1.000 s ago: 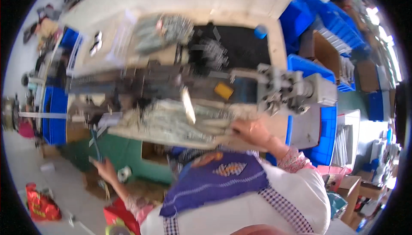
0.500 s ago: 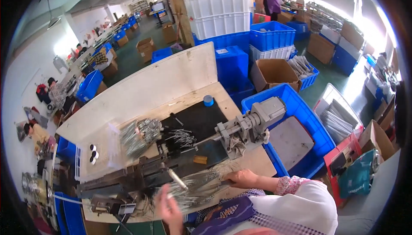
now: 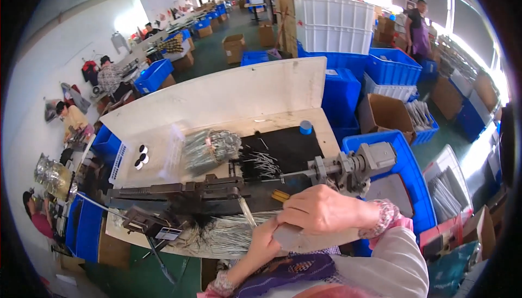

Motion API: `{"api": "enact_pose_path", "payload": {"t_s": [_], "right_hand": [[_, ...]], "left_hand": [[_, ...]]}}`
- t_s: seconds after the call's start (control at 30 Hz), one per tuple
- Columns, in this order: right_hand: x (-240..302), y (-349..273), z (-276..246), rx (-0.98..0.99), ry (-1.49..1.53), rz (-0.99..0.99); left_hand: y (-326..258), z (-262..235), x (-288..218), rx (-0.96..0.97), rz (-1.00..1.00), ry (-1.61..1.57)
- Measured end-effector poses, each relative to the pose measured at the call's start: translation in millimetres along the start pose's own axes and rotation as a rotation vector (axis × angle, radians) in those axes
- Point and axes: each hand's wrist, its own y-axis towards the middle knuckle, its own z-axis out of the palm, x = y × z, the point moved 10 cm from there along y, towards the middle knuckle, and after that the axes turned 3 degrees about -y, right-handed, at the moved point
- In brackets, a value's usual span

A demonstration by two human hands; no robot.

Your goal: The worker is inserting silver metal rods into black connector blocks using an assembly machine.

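My left hand (image 3: 264, 242) and my right hand (image 3: 319, 211) meet at the front of the bench. A flat grey piece with a rounded edge (image 3: 288, 236) shows between them; its kind is unclear. The left fingers close on its left side. Above it my right hand is curled, with its fingertips hidden. To the left lies a pile of thin metal rods (image 3: 228, 237), partly covered by the left hand. A lever with a pale handle (image 3: 247, 211) slants from the bench machine (image 3: 217, 189) toward the left hand. A small yellow block (image 3: 280, 195) sits just behind the right hand.
A motor unit (image 3: 370, 161) stands at the machine's right end. Behind are a tied rod bundle (image 3: 211, 151), loose short metal pins (image 3: 263, 165) and a blue cap (image 3: 305, 128). A blue crate (image 3: 424, 203) adjoins the bench's right. A person (image 3: 417, 31) stands far off.
My left hand has moved right from beside the lever to meet my right hand. The right hand has lifted off the rods' right end. The view has swung left.
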Motion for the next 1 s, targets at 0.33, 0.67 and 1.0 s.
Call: {"api": "enact_pose_path", "payload": {"t_s": [0.33,0.67,1.0], "right_hand": [[-83.2,-20.4,102.5,-0.048,-0.076,0.207],[-94.8,-7.2,115.7,0.017,-0.367,0.309],[-214.6,30.1,127.4,0.240,-0.291,0.552]], "left_hand": [[-81.6,-36.9,91.9,-0.577,-0.688,-0.624],[-16.7,-101.4,7.6,-0.478,-0.241,-1.797],[-50.6,-60.6,55.8,-0.010,-0.528,-0.295]]}}
